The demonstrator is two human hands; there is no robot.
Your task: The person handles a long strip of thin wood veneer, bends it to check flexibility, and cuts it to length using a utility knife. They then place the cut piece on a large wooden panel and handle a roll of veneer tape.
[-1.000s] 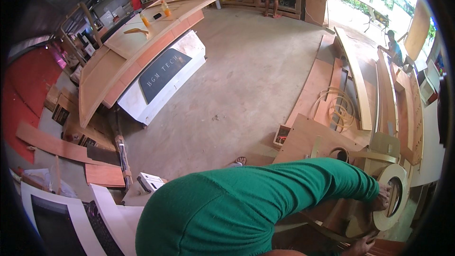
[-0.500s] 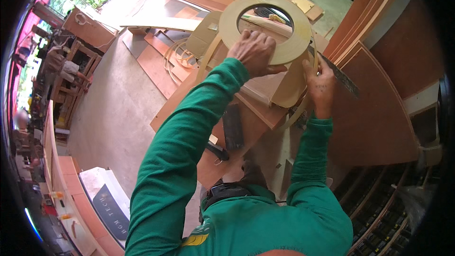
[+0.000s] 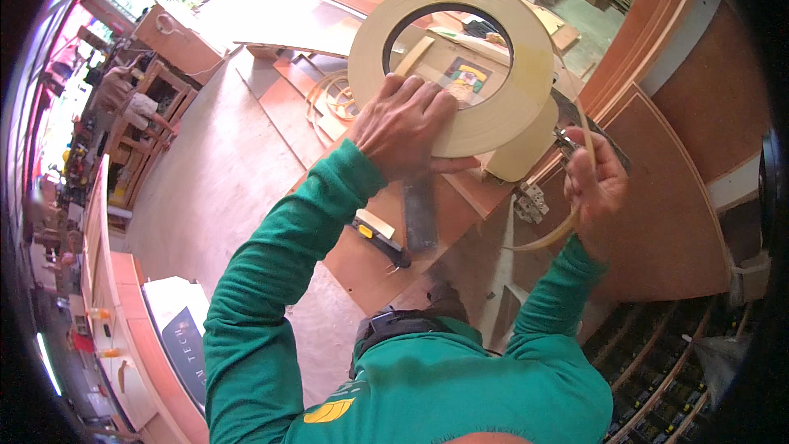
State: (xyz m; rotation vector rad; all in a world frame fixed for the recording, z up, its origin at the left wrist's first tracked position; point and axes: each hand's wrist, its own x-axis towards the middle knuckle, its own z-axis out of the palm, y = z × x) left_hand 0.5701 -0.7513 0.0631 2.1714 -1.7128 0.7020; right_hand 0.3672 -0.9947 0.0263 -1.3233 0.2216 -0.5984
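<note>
My left hand (image 3: 403, 127) grips the lower rim of a large cream roll of edge banding (image 3: 528, 53), fingers curled over into its centre opening. My right hand (image 3: 597, 177) is closed on a loose banding strip (image 3: 542, 240) that hangs down in a curve beside the roll; a small metal piece (image 3: 565, 138) shows at its fingers, too small to make out. Below the roll lie a plywood panel (image 3: 353, 275), a dark flat block (image 3: 421, 218) and a black tool with a yellow part (image 3: 374, 238).
Plywood strips and coiled banding (image 3: 322, 94) lie behind my hands. Curved panels (image 3: 649, 222) stand at right, above dark ribbed framing (image 3: 674, 353). A person (image 3: 127, 99) stands by a wooden workbench (image 3: 148, 160) at left. A long panelled counter (image 3: 123, 321) is at lower left.
The view has swung round and down to my hands. Since half a second ago the roll appears higher and nearer, and my right hand has moved outward with the strip, away from the roll.
</note>
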